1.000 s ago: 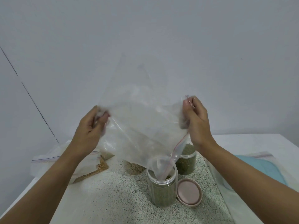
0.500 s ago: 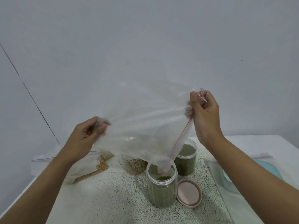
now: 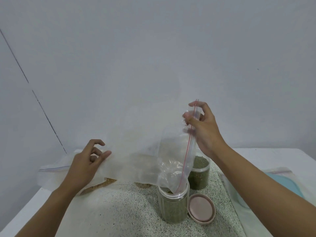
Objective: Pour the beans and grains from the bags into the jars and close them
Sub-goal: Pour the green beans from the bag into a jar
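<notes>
Pale grey wall behind, white table below, speckled mat on top. Thumb and fingers of right hand pinched on red-striped zip edge of clear plastic bag, raised high. Left hand loose, fingers apart, thumb tip at bag's left edge, gripping nothing. Bag's low corner dipped into open clear plastic jar of green beans. Round pink lid just beside, flat on mat. Second jar of green beans behind. Clear bag of brown grains at left.

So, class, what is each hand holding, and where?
Right hand pinches the clear bag by its red zip edge; left hand touches the bag's far end, grip unclear.
</notes>
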The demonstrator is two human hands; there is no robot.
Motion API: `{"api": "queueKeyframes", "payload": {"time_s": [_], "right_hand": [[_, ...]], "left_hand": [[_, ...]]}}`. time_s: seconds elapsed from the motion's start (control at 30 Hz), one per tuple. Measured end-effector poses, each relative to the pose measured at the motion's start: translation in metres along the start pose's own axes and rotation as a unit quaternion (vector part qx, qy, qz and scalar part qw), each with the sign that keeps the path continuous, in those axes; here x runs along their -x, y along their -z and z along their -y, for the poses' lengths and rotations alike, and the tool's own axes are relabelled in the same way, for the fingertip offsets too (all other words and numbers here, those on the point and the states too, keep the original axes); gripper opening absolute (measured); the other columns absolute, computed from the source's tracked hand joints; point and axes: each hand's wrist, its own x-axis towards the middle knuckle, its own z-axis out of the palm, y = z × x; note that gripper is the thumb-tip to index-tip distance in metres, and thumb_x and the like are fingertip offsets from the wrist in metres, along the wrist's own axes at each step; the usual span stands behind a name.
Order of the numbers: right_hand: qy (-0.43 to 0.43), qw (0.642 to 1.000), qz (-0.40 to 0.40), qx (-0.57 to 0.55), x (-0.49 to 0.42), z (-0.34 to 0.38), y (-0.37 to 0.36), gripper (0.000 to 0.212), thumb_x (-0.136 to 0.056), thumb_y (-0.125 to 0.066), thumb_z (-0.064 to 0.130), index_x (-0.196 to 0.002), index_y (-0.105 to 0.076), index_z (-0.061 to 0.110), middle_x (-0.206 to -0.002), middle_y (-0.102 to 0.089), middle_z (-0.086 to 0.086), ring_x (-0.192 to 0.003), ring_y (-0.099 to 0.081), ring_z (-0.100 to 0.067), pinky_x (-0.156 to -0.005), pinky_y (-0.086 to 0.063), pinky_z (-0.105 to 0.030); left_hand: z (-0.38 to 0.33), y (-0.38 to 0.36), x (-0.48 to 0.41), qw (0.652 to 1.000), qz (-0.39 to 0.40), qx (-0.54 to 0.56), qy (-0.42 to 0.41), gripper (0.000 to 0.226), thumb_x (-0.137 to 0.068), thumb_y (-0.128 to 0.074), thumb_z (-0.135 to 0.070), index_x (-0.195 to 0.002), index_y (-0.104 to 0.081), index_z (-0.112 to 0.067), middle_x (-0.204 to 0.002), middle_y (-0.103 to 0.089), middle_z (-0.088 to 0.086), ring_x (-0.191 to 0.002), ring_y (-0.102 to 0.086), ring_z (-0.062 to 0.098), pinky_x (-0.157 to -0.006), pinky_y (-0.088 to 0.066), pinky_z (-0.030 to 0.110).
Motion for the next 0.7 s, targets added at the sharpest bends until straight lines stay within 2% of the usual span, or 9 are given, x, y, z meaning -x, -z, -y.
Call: {"api": "queueKeyframes", "payload": {"time_s": [0.07,0.2,0.27,0.4,0.5,0.6,0.7], "right_hand": [[0.005,1.0,0.0,0.015,0.001,0.0,-0.002,0.023,-0.099,-0.064,0.004,-0.11,-0.059,0.024,-0.091,-0.063,-0.003,-0.069,-0.056,-0.011,-0.062,-0.049,-0.03],[0.031,0.999,-0.008,0.036,0.003,0.001,-0.006,0.022,-0.101,-0.06,0.003,-0.111,-0.058,0.023,-0.089,-0.063,0.001,-0.07,-0.055,-0.01,-0.062,-0.047,-0.027],[0.049,0.998,-0.01,0.044,0.001,0.006,-0.01,0.022,-0.101,-0.06,0.003,-0.112,-0.058,0.022,-0.091,-0.063,0.0,-0.071,-0.056,-0.011,-0.061,-0.048,-0.026],[0.076,0.995,0.014,0.057,-0.006,0.019,-0.02,0.018,-0.102,-0.059,0.006,-0.111,-0.059,0.021,-0.091,-0.064,-0.001,-0.071,-0.055,-0.015,-0.06,-0.047,-0.026],[0.079,0.992,0.047,0.086,-0.009,0.024,-0.027,0.015,-0.102,-0.058,0.007,-0.109,-0.06,0.02,-0.091,-0.065,-0.004,-0.073,-0.055,-0.016,-0.061,-0.046,-0.026],[0.071,0.988,0.076,0.112,-0.009,0.026,-0.034,0.01,-0.102,-0.06,0.008,-0.109,-0.061,0.015,-0.087,-0.066,-0.003,-0.074,-0.055,-0.017,-0.063,-0.046,-0.028],[0.06,0.985,0.121,0.109,-0.009,0.033,-0.039,0.008,-0.099,-0.065,0.012,-0.107,-0.063,0.014,-0.088,-0.067,-0.005,-0.079,-0.054,-0.022,-0.067,-0.046,-0.031]], "left_hand": [[0.005,0.0,0.003,1.0,0.0,-0.019,0.007,0.024,-0.088,-0.069,-0.044,-0.106,-0.053,-0.04,-0.085,-0.063,-0.011,-0.047,-0.046,0.012,-0.048,-0.039,0.018],[0.001,0.003,0.003,0.996,-0.027,-0.074,-0.029,0.025,-0.084,-0.072,-0.047,-0.102,-0.055,-0.042,-0.09,-0.058,-0.011,-0.052,-0.048,0.019,-0.052,-0.04,0.021],[-0.007,0.006,0.001,0.994,-0.007,-0.091,-0.056,0.023,-0.084,-0.073,-0.046,-0.1,-0.058,-0.04,-0.09,-0.056,-0.009,-0.054,-0.048,0.017,-0.053,-0.04,0.018],[-0.03,0.012,-0.01,0.991,0.038,-0.068,-0.105,0.02,-0.087,-0.079,-0.027,-0.096,-0.065,-0.038,-0.093,-0.062,-0.007,-0.06,-0.055,0.013,-0.058,-0.043,0.015],[-0.06,0.013,-0.023,0.991,0.032,-0.009,-0.133,0.01,-0.09,-0.073,-0.029,-0.098,-0.068,-0.032,-0.093,-0.065,-0.004,-0.067,-0.058,0.013,-0.059,-0.044,0.018],[-0.091,0.012,-0.044,0.983,0.021,0.034,-0.179,0.01,-0.095,-0.065,-0.033,-0.102,-0.068,-0.026,-0.1,-0.065,-0.002,-0.084,-0.063,0.018,-0.066,-0.048,0.025],[-0.117,0.011,-0.071,0.974,0.019,0.041,-0.224,0.019,-0.104,-0.055,-0.033,-0.119,-0.063,-0.023,-0.117,-0.063,-0.008,-0.108,-0.061,0.017,-0.082,-0.05,0.028]]}}
